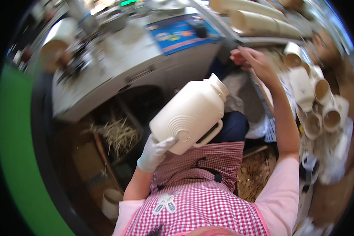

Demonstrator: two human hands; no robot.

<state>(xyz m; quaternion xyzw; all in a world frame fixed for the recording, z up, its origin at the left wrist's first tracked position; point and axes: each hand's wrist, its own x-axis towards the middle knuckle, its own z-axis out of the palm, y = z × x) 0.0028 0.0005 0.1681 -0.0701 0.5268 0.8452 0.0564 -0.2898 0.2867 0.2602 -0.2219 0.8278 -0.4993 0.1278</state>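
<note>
Near the white surface [118, 59], the tilted jug [190, 112] is grasped at its base by fingers of the gloved left hand [155, 151], while the right hand [257, 65] is raised, its fingers released, loosely curled.

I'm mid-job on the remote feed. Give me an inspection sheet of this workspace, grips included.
Surface: pale desk; blue mat on it, with a dark object on top.
Job's things: cream jug, tilted, neck toward upper right.
Clutter: pale strips below the desk; brown flakes beside the apron; cream containers crowded at right.
Grips: left grip, gloved, holds the jug near its base; right grip, bare, raised, blurred, nothing seen in it.
Cables: nothing seen for certain.
Surroundings: green panel at far left; cream tubes at upper right.
</note>
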